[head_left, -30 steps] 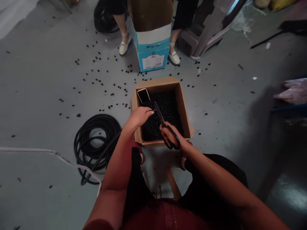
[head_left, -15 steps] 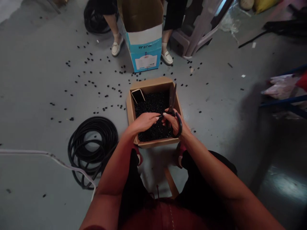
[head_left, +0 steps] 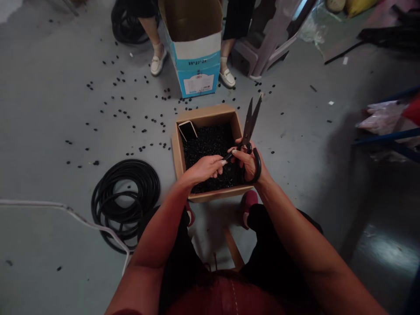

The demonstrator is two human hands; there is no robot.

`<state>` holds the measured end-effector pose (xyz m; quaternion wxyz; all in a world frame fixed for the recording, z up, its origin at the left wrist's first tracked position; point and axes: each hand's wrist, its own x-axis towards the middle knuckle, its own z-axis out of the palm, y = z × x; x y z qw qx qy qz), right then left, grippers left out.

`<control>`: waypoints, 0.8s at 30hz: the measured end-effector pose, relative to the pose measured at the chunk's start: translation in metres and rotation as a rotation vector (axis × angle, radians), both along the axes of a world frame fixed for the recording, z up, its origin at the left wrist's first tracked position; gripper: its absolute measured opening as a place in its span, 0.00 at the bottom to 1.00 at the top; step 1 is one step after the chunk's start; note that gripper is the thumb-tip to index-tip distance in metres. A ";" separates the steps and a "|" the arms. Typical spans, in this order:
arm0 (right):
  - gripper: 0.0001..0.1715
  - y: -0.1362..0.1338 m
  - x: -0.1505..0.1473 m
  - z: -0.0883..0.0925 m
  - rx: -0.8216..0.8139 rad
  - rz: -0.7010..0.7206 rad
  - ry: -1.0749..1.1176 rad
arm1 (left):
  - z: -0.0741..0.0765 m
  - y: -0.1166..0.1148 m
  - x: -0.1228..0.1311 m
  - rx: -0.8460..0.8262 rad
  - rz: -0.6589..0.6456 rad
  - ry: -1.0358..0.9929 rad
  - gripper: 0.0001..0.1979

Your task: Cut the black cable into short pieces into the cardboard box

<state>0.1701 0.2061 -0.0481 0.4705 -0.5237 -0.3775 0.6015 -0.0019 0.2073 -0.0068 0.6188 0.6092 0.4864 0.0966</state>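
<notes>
Over the open cardboard box (head_left: 176,151), my left hand (head_left: 205,168) is closed, pinching one end of a short, black, ridged piece (head_left: 229,156). The thumb and fingertips of my right hand (head_left: 247,162) touch its other end. Black-handled scissors (head_left: 248,124) hang on my right hand, which is closed around a handle loop. Their blades are slightly apart and point away from me, past the box's right side. Many small black pieces (head_left: 206,140) fill the box under my hands. A dark rectangular thing with a pale rim (head_left: 188,130) leans in its far left corner.
Black tubing lies coiled (head_left: 126,197) left of the box, near a white cable (head_left: 82,223). Small black rings (head_left: 123,113) are scattered over the floor. Beyond stands a blue and white carton (head_left: 198,70) between another person's feet, with a plastic stool (head_left: 265,43) beside it.
The scissors have swung to the right and their blades have spread apart. My right hand has shifted slightly right, and more of the ridged piece shows between my hands.
</notes>
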 end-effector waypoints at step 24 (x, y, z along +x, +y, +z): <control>0.31 -0.027 -0.010 0.009 -0.022 0.609 -0.677 | 0.009 0.024 -0.048 0.428 0.035 0.445 0.15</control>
